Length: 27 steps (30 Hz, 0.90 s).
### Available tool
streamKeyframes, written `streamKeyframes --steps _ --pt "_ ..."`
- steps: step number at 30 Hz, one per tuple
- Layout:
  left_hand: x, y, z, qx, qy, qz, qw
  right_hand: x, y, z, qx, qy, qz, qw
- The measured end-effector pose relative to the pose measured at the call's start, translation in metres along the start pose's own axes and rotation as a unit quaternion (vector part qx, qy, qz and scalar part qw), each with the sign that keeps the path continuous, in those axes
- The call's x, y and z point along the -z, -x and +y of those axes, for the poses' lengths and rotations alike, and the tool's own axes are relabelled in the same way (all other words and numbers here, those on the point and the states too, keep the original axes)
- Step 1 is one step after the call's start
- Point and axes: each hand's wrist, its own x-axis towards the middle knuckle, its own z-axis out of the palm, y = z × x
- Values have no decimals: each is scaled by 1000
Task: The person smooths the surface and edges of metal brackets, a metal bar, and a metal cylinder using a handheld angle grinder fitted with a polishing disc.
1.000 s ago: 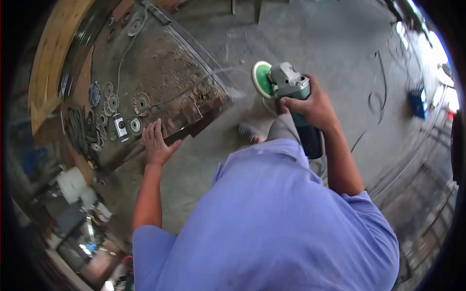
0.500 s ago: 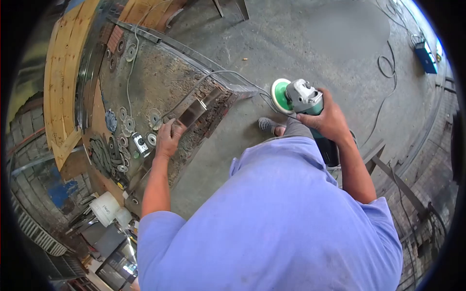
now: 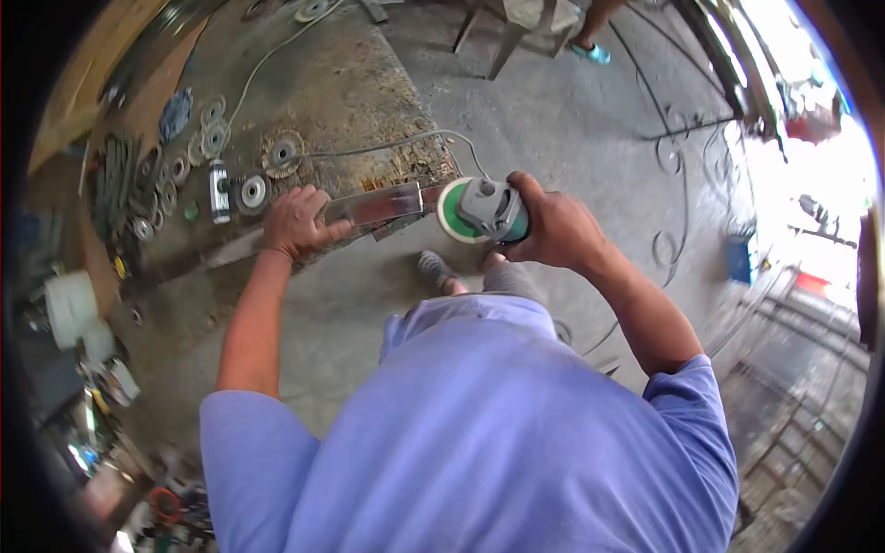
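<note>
My right hand is wrapped around an angle grinder, whose green-and-white polishing pad faces left. The pad's edge is close to the right end of a shiny flat metal bar along the bench edge. My left hand grips the bar's left part, thumb pointing along it. Just beyond that hand lie a toothed disc and a smaller tool with a round wheel. The grinder's body is mostly hidden behind my right hand.
The worn workbench carries several discs and a grey cable. A white bucket stands at left. Another person's leg and blue shoe show near a stool. A blue box sits on the floor at right.
My view has turned toward the right. The grinder has come leftward, closer to the metal bar and my left hand. A person's foot now shows at the top.
</note>
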Motion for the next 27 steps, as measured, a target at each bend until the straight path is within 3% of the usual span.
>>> streamKeyframes --steps 2,6,10,13,19,22,25,27 --pt "-1 3 -3 2 15 22 1000 3 -13 -3 73 56 -5 996" --pt "-14 9 -2 68 24 126 989 23 -30 -12 123 140 -48 981" --pt "-35 13 3 223 -42 236 945 44 -59 -12 156 201 -100 962" --pt "-28 11 8 313 -49 148 937 55 -83 -15 186 228 -162 942" --pt "-16 8 15 361 -26 79 929 67 -125 -45 262 321 -231 880" --pt "-17 8 15 373 -34 65 925 67 -138 -74 263 367 -267 852" --pt "-24 8 14 381 -44 78 920 59 -152 -72 344 375 -296 808" --pt "-34 8 11 370 -51 145 916 59 -148 -85 309 405 -320 799"
